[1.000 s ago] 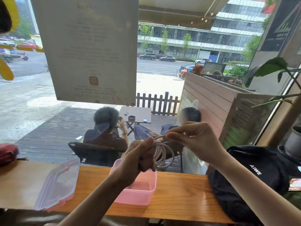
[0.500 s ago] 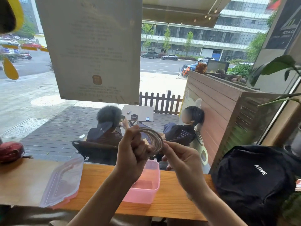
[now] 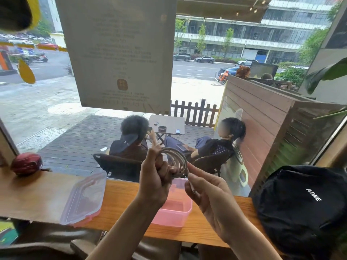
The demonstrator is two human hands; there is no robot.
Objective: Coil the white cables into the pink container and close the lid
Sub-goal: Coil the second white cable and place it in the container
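Note:
My left hand [image 3: 155,177] is closed around a coil of white cable [image 3: 178,159], held up in the air above the pink container [image 3: 174,212]. My right hand [image 3: 208,194] pinches the loose end of the cable, with its plug [image 3: 192,188] showing between the fingers, just right of the coil. The container stands open on the wooden counter [image 3: 122,199], partly hidden behind both hands. Its clear lid [image 3: 84,199] lies flat on the counter to the left, apart from the container.
A black backpack [image 3: 308,203] fills the right end of the counter. A dark red round object [image 3: 26,163] sits at the far left. A window pane with a paper notice [image 3: 120,53] stands right behind the counter; two people sit outside.
My right hand has come down from above the coil to its lower right, bringing the cable end with it. The left hand and coil rose a little.

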